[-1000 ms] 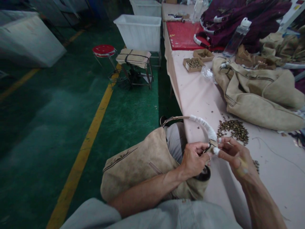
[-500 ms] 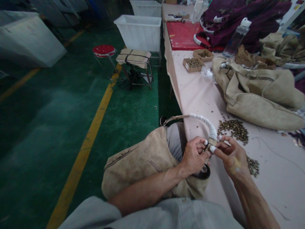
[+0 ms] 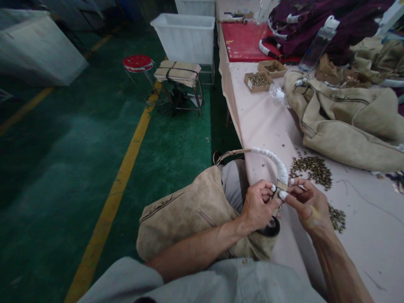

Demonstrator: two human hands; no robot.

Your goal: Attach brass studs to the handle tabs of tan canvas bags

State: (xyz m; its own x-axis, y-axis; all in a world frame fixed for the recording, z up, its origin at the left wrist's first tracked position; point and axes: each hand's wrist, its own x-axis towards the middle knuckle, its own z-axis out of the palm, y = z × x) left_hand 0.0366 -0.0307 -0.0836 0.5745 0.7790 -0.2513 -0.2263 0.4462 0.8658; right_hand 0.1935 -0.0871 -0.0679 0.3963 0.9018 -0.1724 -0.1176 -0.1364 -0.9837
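Observation:
A beige handbag (image 3: 189, 214) lies across my lap, its side against the table edge. Its handle (image 3: 269, 156), partly wrapped in white, arches up over the table edge. My left hand (image 3: 260, 206) is closed on the lower end of this handle, thumb and fingers pinching the strap. From the other side, my right hand (image 3: 306, 204) pinches the same strap end, close to the left fingertips. White tape covers several of my fingertips. Whether a small fastener sits between the fingers is hidden. Just beyond my right hand, a pile of small brass-coloured studs (image 3: 315, 170) lies on the table.
Another beige bag (image 3: 350, 122) lies on the pale-covered table (image 3: 255, 118). Behind it stand small boxes of studs (image 3: 259, 82), a clear bottle (image 3: 318, 44) and purple bags (image 3: 315, 21). Left of the table are a padded stool (image 3: 178, 73), a red stool (image 3: 138, 63) and a white bin (image 3: 186, 38).
The camera view has shifted slightly. Both hands stay on the strap end, with only slight finger movement; the bag keeps its place on my lap.

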